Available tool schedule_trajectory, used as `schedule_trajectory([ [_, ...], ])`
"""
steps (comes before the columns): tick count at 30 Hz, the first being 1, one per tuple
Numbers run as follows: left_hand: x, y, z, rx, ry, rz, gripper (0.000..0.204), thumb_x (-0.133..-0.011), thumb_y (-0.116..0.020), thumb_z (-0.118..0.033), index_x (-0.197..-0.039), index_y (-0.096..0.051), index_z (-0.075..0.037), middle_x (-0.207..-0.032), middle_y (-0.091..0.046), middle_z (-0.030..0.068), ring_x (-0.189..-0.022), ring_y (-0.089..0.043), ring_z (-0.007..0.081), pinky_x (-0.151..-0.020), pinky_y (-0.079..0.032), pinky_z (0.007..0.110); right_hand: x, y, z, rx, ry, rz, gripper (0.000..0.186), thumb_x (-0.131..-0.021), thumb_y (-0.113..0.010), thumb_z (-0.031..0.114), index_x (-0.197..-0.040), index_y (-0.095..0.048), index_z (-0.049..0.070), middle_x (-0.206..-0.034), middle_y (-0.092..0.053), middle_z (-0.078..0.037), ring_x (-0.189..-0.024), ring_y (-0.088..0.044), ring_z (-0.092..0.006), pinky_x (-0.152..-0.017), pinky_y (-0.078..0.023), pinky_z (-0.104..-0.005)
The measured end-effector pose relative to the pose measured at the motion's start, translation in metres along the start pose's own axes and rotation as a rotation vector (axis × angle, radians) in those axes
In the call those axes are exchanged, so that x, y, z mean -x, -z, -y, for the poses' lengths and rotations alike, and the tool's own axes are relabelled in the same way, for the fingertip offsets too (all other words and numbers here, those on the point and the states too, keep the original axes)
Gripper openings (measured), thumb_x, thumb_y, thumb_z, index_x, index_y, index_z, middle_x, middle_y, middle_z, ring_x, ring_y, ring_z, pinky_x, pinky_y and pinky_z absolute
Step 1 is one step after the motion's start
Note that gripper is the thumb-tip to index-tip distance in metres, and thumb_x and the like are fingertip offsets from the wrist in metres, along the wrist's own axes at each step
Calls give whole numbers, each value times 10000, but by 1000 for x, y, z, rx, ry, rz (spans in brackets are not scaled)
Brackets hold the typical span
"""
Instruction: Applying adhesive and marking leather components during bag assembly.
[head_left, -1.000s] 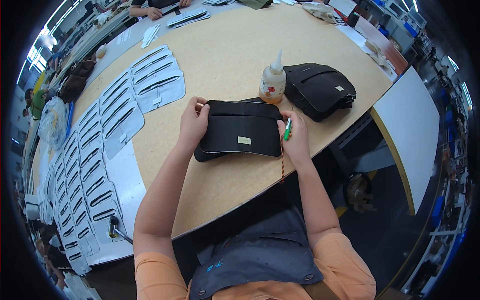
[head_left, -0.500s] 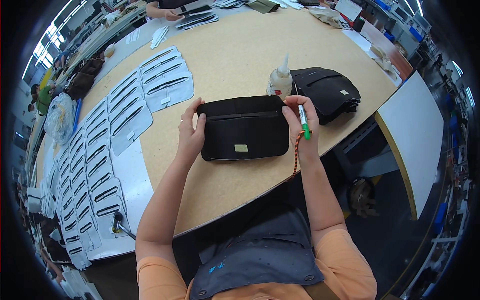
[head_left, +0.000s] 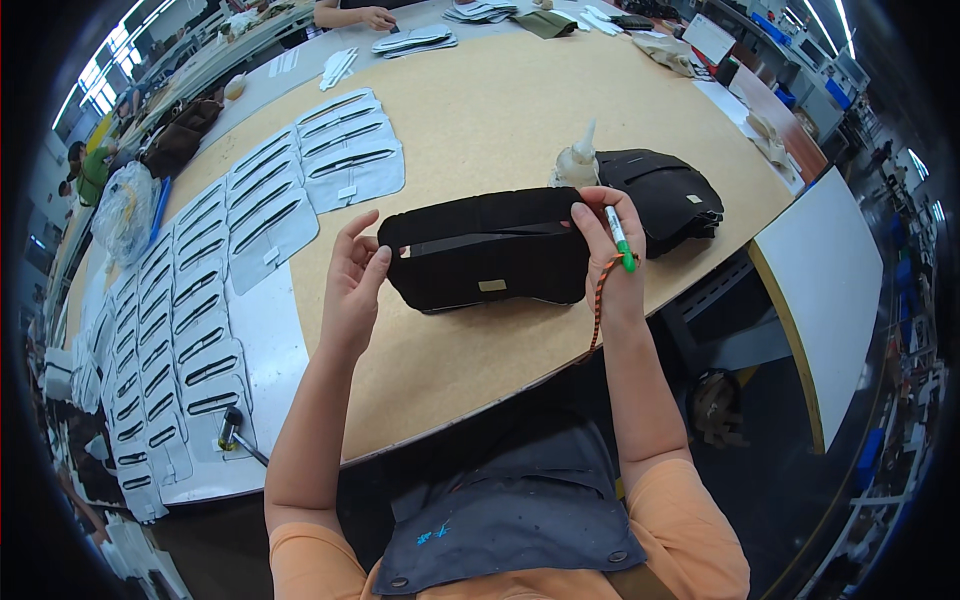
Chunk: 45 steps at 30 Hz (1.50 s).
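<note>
A black fabric panel (head_left: pixel 455 270), with a long slit along its upper part and a small pale label near its lower edge, hangs tilted just above the table. My right hand (head_left: pixel 618 250) pinches its upper right corner between thumb and fingers. Tucked in that same hand is a marker (head_left: pixel 620 238) with a green end, and an orange-and-black cord hangs at the wrist. At the panel's left edge, my left hand (head_left: pixel 355 285) grips with the thumb in front; a bit of fingertip shows through the slit, while the index finger sticks up apart.
Behind the panel stand a translucent glue bottle (head_left: pixel 577 162) and a stack of black pieces (head_left: pixel 660 200). Rows of pale pieces with dark slits (head_left: pixel 205 300) cover the left side. A hammer (head_left: pixel 235 430) lies near the front left edge. Across the table is another person's hand (head_left: pixel 378 18).
The panel's left side has tipped down and its slit has spread wider. My left hand has shifted a little left and down, its index finger lifting off. The co-worker's hand has lowered the pale pieces.
</note>
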<state>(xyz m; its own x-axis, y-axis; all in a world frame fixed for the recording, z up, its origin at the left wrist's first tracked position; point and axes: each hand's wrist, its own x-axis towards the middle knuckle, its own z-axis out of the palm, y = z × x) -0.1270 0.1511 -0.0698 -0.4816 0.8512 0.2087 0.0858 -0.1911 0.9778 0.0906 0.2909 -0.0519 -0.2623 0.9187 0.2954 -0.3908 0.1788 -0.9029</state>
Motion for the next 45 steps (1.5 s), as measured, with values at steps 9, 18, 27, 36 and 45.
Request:
schedule_trajectory([
  [9,23,6,-15,-258,-296,-203,387,-939,-490,-6,-1303,-407,-106,-835,-451,-20,-702,-404,41,-621,-355,172,15,-14,8,224,176,-9,113,-876,-614,21,-974,-557,18,-829,-542,-5,-748,-507,-55,-730,-482,-214],
  [18,54,23,-20,-386,-385,-232,339,-940,-473,8,-1261,-413,-79,-858,-458,23,-628,-378,56,-552,-347,199,30,-19,-2,254,154,37,83,-866,-627,12,-925,-578,42,-796,-517,32,-718,-471,-39,-650,-394,-172],
  [27,78,37,-11,-422,-319,-261,324,-938,-470,3,-1243,-402,-80,-805,-456,20,-582,-377,69,-538,-361,215,44,-30,-18,370,195,75,66,-876,-629,37,-904,-571,47,-788,-506,35,-718,-473,-42,-653,-396,-176],
  [36,51,32,-6,-407,-374,-175,295,-940,-474,-10,-1225,-427,-66,-851,-501,45,-598,-438,77,-553,-397,216,24,-17,-14,372,195,42,67,-879,-626,47,-924,-578,42,-812,-525,30,-735,-476,-50,-674,-400,-179],
  [45,-62,60,54,-715,-232,-35,153,-893,-510,-45,-1020,-591,-23,-961,-590,112,-840,-584,252,-726,-481,329,-32,40,-41,595,112,47,65,-897,-590,53,-950,-584,15,-846,-563,-6,-784,-520,-88,-738,-434,-210],
])
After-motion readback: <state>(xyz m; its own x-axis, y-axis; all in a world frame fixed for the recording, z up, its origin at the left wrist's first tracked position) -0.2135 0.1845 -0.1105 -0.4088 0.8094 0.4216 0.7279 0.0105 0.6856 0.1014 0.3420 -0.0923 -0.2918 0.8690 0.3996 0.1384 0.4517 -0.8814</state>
